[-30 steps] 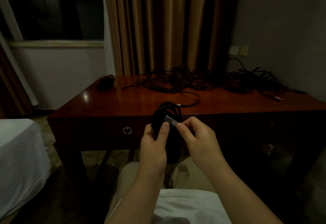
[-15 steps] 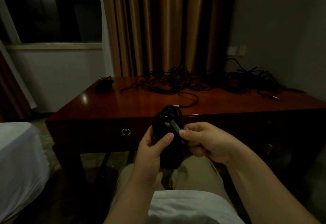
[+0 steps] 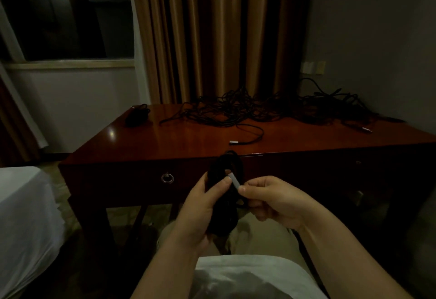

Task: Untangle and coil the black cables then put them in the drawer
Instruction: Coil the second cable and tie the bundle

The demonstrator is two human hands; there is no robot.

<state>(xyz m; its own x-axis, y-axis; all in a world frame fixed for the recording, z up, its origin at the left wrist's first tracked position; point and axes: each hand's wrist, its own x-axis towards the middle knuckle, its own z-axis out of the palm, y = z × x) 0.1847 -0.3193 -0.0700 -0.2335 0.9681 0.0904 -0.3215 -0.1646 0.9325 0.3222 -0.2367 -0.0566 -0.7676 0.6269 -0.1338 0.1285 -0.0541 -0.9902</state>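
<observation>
Head view: dark wood desk fills the mid-scene, curtains behind it, a white-covered bed at near left. Across the far half of the desk lies the tangled pile of black cables, unsorted; one loose end with a silver plug trails toward the near edge, and a small dark bundle sits at the far left corner. The drawer, marked by its ring pull, is closed in the desk front. In front of it, over the lap, the left hand grips a coiled black cable, thumb pressed across the loops. The right hand pinches that cable's silver connector between thumb and forefinger, other fingers curled under. Change since a second ago: the right hand sits lower and more to the right, and the connector is now angled back against the coil at the left thumb. Judgement: the tail end is being tucked or wrapped to secure this coil; it is nearly ready for the drawer, which must first be opened. Most cables remain tangled.
</observation>
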